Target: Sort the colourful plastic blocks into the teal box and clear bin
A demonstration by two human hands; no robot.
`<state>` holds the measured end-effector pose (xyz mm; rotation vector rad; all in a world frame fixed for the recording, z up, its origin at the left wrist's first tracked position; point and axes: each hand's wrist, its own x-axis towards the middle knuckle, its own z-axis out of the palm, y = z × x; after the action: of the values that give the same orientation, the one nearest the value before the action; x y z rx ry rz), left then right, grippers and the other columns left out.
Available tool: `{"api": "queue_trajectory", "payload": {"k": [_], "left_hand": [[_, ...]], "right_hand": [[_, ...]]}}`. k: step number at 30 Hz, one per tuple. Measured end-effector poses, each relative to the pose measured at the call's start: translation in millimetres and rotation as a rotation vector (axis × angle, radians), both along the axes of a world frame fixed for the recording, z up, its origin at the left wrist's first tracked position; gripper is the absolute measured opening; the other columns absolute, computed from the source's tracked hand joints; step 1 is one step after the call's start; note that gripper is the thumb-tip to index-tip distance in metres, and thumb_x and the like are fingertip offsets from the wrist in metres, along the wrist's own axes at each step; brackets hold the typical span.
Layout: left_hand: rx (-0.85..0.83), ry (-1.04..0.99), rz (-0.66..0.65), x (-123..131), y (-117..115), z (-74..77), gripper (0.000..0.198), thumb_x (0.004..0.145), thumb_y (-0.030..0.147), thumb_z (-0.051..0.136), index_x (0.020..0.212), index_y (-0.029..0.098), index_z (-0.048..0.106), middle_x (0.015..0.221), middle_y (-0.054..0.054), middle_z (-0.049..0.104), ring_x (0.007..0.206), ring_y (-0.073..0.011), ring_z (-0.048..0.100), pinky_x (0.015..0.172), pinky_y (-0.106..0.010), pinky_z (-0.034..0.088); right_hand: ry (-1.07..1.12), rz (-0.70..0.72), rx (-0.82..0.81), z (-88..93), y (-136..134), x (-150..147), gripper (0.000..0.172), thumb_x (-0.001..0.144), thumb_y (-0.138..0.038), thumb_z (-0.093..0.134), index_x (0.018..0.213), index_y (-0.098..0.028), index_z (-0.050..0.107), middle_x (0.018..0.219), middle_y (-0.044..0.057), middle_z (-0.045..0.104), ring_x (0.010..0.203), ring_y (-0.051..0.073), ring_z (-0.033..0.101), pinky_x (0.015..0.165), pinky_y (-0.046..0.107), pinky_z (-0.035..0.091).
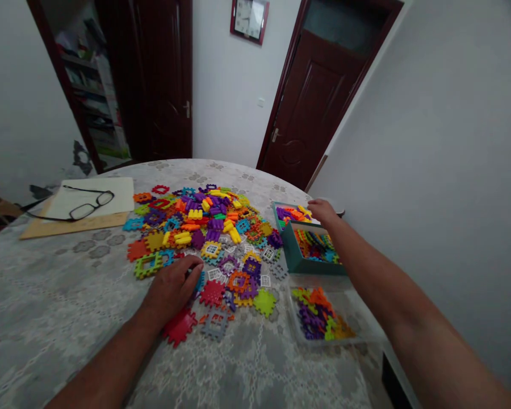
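Loose toy pieces could slide and spill

The toy pieces [215,224] lie in a big heap on the table [89,289]. They sit loosely on top of each other, so a push from the left hand [172,287] could make some slide down. The right arm [392,284] reaches across the clear tub [344,307] and could bump it.

Many pieces are flat squares with bumpy edges; others are chunky bars. They are purple, yellow, orange, red, green and blue, with small white windows [265,280] mixed in.

The left hand rests at the heap's near edge, thumb close to a finger; I cannot tell if it pinches anything. The right hand [321,209] is by the far tray [276,211], its grip too hidden to tell. The green box [296,261] is nearer. Glasses [83,212] lie on paper [121,190] at the left.
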<state>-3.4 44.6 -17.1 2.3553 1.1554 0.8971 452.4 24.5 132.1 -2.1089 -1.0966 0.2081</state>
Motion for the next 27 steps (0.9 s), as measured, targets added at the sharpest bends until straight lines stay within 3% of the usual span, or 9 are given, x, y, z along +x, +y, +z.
{"api": "queue_trajectory", "payload": {"k": [2, 4, 7, 9, 13, 16, 20, 27], "left_hand": [[0.000, 0.007, 0.005, 0, 0, 0.4, 0.029, 0.101, 0.045, 0.050, 0.101, 0.026, 0.072, 0.096, -0.004, 0.081, 0.087, -0.0248, 0.076, 0.081, -0.034, 0.055], [0.002, 0.005, 0.005, 1, 1, 0.7, 0.028, 0.101, 0.045, 0.050, 0.101, 0.027, 0.072, 0.097, -0.004, 0.081, 0.088, -0.0246, 0.075, 0.082, -0.033, 0.056], [0.010, 0.006, 0.006, 1, 0, 1.8, 0.029, 0.101, 0.044, 0.050, 0.102, 0.026, 0.072, 0.100, -0.005, 0.081, 0.090, -0.0247, 0.075, 0.086, -0.034, 0.056], [0.017, 0.011, 0.005, 2, -1, 3.6, 0.030, 0.101, 0.044, 0.049, 0.102, 0.025, 0.072, 0.100, -0.006, 0.080, 0.091, -0.0248, 0.075, 0.087, -0.034, 0.055], [0.010, 0.014, -0.013, 4, -4, 9.3, 0.030, 0.101, 0.043, 0.047, 0.099, 0.024, 0.070, 0.097, -0.005, 0.079, 0.088, -0.0238, 0.073, 0.085, -0.033, 0.054], [0.004, 0.026, -0.012, 6, -5, 11.8, 0.031, 0.101, 0.043, 0.047, 0.098, 0.024, 0.070, 0.095, -0.005, 0.078, 0.086, -0.0232, 0.073, 0.083, -0.032, 0.053], [0.005, 0.051, 0.006, 6, -5, 11.2, 0.031, 0.101, 0.044, 0.047, 0.100, 0.024, 0.070, 0.095, -0.005, 0.078, 0.087, -0.0233, 0.072, 0.083, -0.032, 0.053], [-0.012, 0.059, 0.053, 6, -8, 15.0, 0.032, 0.101, 0.044, 0.047, 0.100, 0.024, 0.072, 0.097, -0.005, 0.079, 0.087, -0.0228, 0.072, 0.085, -0.032, 0.053]], "right_hand": [[-0.013, 0.026, -0.010, 3.4, -15, -15, 0.024, 0.098, -0.020, 0.071, 0.121, -0.015, 0.074, 0.119, 0.011, 0.075, 0.109, 0.026, 0.072, 0.099, 0.041, 0.058], [-0.097, 0.153, -0.009, 3.2, -41, -37, 0.022, 0.094, -0.017, 0.072, 0.116, -0.017, 0.077, 0.116, 0.010, 0.078, 0.112, 0.026, 0.071, 0.105, 0.040, 0.055], [-0.335, 0.509, 0.055, -8.0, -106, -82, 0.026, 0.097, -0.023, 0.068, 0.121, -0.023, 0.075, 0.132, 0.009, 0.074, 0.127, 0.028, 0.066, 0.117, 0.047, 0.049], [-0.437, 0.614, 0.115, -23.6, -159, -113, 0.031, 0.100, -0.026, 0.065, 0.130, -0.026, 0.070, 0.143, 0.010, 0.068, 0.138, 0.029, 0.060, 0.121, 0.052, 0.045], [-0.563, 0.537, 0.194, -68.9, -254, -150, 0.035, 0.102, -0.024, 0.061, 0.137, -0.026, 0.064, 0.148, 0.013, 0.062, 0.144, 0.031, 0.054, 0.119, 0.055, 0.048], [-0.609, 0.414, 0.212, -104.5, -296, -152, 0.043, 0.100, -0.023, 0.062, 0.142, -0.026, 0.060, 0.149, 0.014, 0.060, 0.147, 0.034, 0.051, 0.120, 0.060, 0.046], [-0.663, 0.329, 0.155, -139.7, -314, -141, 0.050, 0.098, -0.024, 0.062, 0.148, -0.024, 0.056, 0.150, 0.015, 0.060, 0.149, 0.038, 0.049, 0.119, 0.065, 0.043], [-0.704, 0.272, 0.149, -164.1, -293, -128, 0.022, 0.099, -0.022, 0.060, 0.119, -0.023, 0.070, 0.136, 0.013, 0.069, 0.142, 0.035, 0.055, 0.121, 0.064, 0.037]]}}
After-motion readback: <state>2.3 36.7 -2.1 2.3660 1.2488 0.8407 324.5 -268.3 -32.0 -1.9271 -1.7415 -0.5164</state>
